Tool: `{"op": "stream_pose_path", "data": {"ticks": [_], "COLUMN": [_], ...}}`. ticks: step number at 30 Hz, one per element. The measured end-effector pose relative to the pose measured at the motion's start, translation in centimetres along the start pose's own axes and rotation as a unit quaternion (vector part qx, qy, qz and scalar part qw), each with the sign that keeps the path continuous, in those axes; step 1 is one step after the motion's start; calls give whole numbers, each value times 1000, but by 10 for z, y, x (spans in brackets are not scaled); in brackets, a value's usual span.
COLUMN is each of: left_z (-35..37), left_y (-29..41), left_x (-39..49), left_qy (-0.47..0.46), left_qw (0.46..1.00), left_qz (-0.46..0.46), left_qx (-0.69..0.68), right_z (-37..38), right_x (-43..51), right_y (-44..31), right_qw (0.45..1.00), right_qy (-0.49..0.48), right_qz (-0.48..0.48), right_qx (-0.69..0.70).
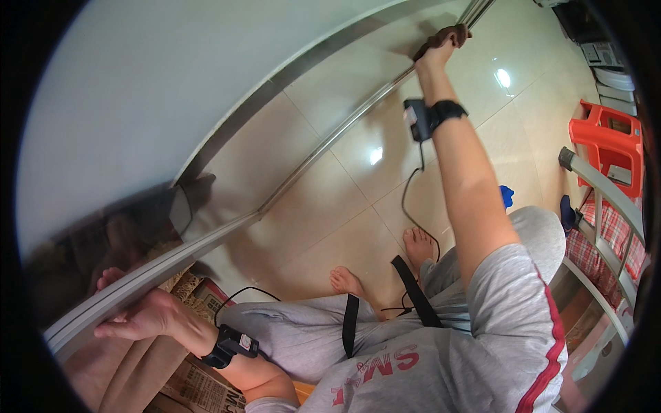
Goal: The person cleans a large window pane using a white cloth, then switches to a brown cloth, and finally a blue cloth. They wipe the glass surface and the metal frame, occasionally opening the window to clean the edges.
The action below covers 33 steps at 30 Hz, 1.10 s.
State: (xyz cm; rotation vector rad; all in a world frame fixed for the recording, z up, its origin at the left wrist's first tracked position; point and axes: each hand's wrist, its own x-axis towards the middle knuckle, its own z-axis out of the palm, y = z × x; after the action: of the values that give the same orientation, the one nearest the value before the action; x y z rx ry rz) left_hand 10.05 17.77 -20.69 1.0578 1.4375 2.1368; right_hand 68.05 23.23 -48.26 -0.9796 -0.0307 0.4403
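Note:
My right hand point(435, 54), stretched out far ahead, holds a dark brown cloth point(445, 37) against a narrow metal rail point(330, 138). The cloth hides much of the fingers. At the lower left, my left hand point(147, 316) grips a grey metal frame edge point(170, 266). Its thumb lies on the near side, while fingertips show past the far side. The rail meets the frame at a bend. Beyond the frame, a dark glossy surface point(134, 232) shows blurred reflections. A large pale panel point(129, 113) with a curved-looking lower edge fills the upper left.
Bare feet stand on glossy beige floor tiles point(310, 232). Black wrist devices point(421, 121) trail cables. To the right are a red plastic stool point(607, 139), a metal-framed seat point(601, 180) with checked fabric point(601, 248), and a blue item point(506, 196). Printed cardboard point(199, 387) lies below my left arm.

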Motion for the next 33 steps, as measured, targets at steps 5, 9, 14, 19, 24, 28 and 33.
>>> {"op": "stream_pose_path", "data": {"ticks": [5,9,14,19,24,28,33], "left_z": [8,20,25,23,22,16,4], "left_y": [2,6,8,5,3,3,-2], "left_x": [-4,-12,-20,-23,-25,-23,-12], "left_qy": [0,25,6,-1,-28,-100,-221], "left_qw": [1000,1000,999,996,994,989,953], "left_qz": [6,2,-20,-83,-102,-92,-127], "left_qx": [4,17,33,13,-21,-52,-164], "right_z": [3,5,5,25,52,89,148], "right_x": [11,-70,-213,-373,-456,-469,-459], "right_y": [-1,32,100,160,146,82,-37], "right_qw": [992,996,994,960,933,819,713], "right_qy": [11,42,84,217,235,236,8], "right_qz": [-121,-75,-13,167,270,520,671], "right_qx": [12,32,-64,-63,-40,55,204]}}
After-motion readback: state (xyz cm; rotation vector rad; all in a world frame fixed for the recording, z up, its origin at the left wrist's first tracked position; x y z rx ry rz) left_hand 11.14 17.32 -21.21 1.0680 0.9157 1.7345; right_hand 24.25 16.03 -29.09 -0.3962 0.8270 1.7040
